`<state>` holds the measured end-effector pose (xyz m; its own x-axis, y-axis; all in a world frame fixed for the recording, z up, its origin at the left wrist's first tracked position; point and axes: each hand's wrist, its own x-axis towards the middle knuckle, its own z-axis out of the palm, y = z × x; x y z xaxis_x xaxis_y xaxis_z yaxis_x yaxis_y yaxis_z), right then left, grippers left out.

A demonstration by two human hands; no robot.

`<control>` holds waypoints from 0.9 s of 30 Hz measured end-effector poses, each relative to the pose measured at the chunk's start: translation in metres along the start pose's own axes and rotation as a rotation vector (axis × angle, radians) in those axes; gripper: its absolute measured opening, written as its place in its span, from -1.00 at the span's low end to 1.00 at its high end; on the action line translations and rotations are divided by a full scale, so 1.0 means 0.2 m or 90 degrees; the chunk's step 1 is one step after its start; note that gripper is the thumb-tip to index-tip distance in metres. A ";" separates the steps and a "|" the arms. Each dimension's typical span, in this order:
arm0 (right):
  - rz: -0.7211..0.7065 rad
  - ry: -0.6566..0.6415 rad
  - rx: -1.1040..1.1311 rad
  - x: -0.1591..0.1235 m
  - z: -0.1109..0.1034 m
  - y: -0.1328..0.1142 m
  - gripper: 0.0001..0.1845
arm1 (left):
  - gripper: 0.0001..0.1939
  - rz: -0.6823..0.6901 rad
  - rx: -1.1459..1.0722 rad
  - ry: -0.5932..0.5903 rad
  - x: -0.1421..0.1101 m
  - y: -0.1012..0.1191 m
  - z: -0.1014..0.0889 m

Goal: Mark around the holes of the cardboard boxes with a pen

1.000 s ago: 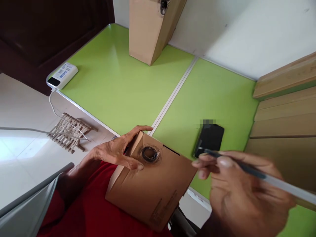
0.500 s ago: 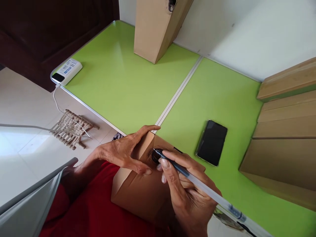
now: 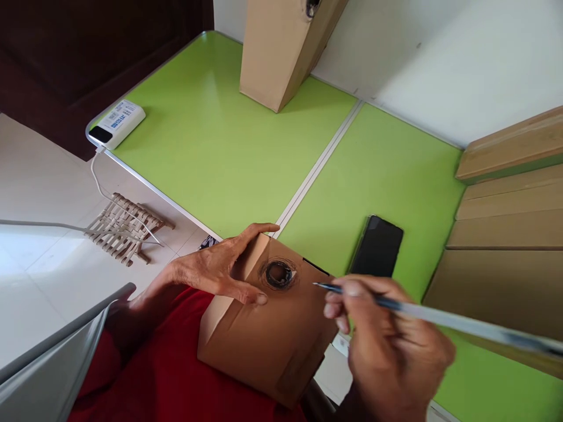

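My left hand (image 3: 229, 269) grips a brown cardboard box (image 3: 264, 340) by its left edge, thumb on the top face and fingers over the far side. The box is tilted on my lap against the table edge. On its face is a round hole (image 3: 278, 274) with a dark, scribbled ring around it; a dark slot lies to the right. In my right hand (image 3: 387, 334) is a pen (image 3: 422, 310) with a clear barrel, pinched near its dark tip. The pen tip points left, to the right of the hole and apart from it.
A black phone (image 3: 378, 246) lies on the green table (image 3: 211, 140). At the left corner sits a white power bank (image 3: 118, 123) with a cable. One tall cardboard box (image 3: 268, 58) stands at the back; more boxes (image 3: 505, 281) are on the right. A woven stool (image 3: 125, 228) stands on the floor.
My right hand has moved the pen right, away from the hole, so the hole and its dark ring now show. My left hand keeps its hold on the box.
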<state>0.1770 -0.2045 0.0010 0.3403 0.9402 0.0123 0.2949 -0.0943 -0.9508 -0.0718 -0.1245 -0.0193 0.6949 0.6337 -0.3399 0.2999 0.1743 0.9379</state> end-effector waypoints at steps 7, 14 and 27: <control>0.042 0.015 -0.322 0.44 -0.07 0.17 -0.49 | 0.08 -0.016 -0.074 0.033 -0.06 -0.10 -0.02; 0.104 -0.143 -0.593 0.60 0.15 0.28 -0.73 | 0.01 -0.023 -0.146 0.075 -0.12 -0.17 -0.07; 0.161 0.019 -0.614 0.42 0.00 0.32 -0.51 | 0.03 -0.016 -0.076 0.043 -0.04 -0.09 -0.03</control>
<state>0.2241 -0.1307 -0.0585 0.5119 0.8482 -0.1362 0.8050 -0.5290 -0.2684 -0.0868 -0.1276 -0.0342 0.6407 0.6771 -0.3619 0.2339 0.2768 0.9320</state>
